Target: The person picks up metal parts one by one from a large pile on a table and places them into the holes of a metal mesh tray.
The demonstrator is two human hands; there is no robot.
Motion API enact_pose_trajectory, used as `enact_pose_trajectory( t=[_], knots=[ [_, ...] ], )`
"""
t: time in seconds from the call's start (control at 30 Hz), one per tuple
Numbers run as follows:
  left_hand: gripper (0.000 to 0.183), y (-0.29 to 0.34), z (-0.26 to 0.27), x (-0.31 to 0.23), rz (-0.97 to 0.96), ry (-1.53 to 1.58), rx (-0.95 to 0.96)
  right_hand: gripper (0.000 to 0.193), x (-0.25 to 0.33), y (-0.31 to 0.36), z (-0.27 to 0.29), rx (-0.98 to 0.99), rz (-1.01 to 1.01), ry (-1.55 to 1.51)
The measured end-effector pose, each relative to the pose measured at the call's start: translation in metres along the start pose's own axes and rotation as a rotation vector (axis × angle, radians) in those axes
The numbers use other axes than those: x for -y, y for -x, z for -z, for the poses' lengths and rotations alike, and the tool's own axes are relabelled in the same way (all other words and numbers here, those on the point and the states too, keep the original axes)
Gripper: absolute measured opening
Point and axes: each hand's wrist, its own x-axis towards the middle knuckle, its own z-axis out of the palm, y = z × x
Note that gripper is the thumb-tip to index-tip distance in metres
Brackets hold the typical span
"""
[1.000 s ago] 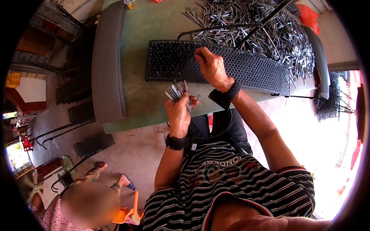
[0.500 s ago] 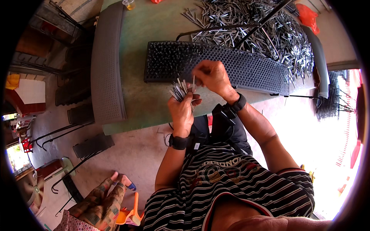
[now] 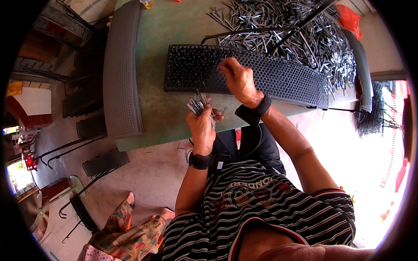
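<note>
Your right hand (image 3: 242,82) is nearer the tray (image 3: 287,77): fingers bunched over it; cannot tell whether they grip anything. Tray on counter (image 3: 159,108), long axis 9 o'clock to just past 3. Strips (image 3: 197,105) sit at 7 o'clock from those fingers, your left hand (image 3: 202,130) wrapped round them, ends fanned toward 11.

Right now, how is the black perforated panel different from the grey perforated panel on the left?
The black perforated panel lies crosswise in view; the grey perforated panel runs along the left side of the green table. The black panel has thin metal pieces in the holes of its left part; the grey panel shows none. The black panel's holes look larger than the grey panel's. Both are long and perforated.
</note>
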Motion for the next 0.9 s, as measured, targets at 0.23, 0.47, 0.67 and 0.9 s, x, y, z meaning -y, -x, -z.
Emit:
enact_pose_trajectory(
  t=[0.23,0.47,0.67,0.9],
  knots=[
    [0.017,0.0,0.0,0.001,0.005,-0.016,0.012,0.014,0.016,0.0,0.013,0.16,-0.045,0.141],
    [0.015,0.0,-0.009,0.005,0.075,0.097,0.066,0.013,0.018,0.013,0.024,0.431,-0.508,-0.378],
    [0.016,-0.003,-0.001,0.009,0.098,0.072,0.026,0.014,0.022,0.004,0.019,-0.047,-0.362,-0.41],
    [0.016,-0.001,0.0,0.006,0.101,0.018,0.024,0.011,0.012,0.006,-0.001,-0.069,-0.218,-0.285]
  ],
)
